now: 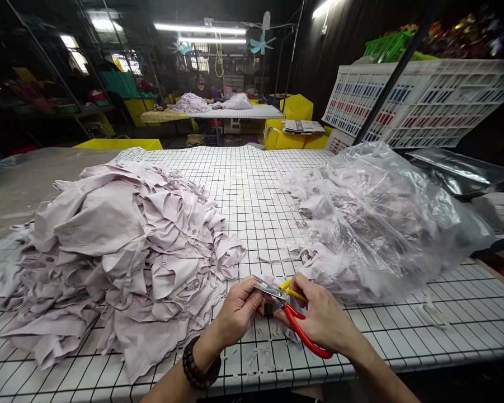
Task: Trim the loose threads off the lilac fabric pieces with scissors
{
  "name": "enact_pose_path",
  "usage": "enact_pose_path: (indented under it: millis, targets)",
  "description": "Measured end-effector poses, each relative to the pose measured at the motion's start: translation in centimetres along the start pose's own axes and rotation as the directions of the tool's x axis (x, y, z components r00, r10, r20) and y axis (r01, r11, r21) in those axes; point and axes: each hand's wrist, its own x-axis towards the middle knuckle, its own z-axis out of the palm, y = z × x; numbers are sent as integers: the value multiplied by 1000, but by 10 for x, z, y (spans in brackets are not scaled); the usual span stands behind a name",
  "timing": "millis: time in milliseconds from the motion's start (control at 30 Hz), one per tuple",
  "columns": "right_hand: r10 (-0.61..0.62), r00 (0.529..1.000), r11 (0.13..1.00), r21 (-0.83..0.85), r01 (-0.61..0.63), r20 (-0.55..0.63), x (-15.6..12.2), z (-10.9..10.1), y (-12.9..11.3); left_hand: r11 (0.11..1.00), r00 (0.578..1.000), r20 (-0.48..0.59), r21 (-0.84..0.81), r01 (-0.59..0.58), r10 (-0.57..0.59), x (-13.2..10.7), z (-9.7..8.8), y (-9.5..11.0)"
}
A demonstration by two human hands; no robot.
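Note:
My right hand is closed round red-and-yellow-handled scissors, whose metal blades point left toward my left hand. My left hand pinches a small pale lilac fabric piece right at the blades; most of that piece is hidden behind both hands. A dark bead bracelet sits on my left wrist. Small fabric snippets lie on the table just below my hands.
A big heap of lilac fabric pieces fills the left of the white gridded table. A clear plastic bag of the same fabric lies to the right. White crates stand behind it. A person works at a far table.

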Motion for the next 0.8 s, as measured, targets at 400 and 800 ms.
enact_pose_path:
  millis: [400, 800]
  targets:
    - [-31, 998, 995, 97, 25, 60, -5, -4, -9, 999, 999, 20, -20, 35, -35, -2, -3, 1]
    - [-18, 999, 997, 69, 21, -35, -2, 8, -4, 998, 999, 20, -48, 48, -47, -4, -5, 2]
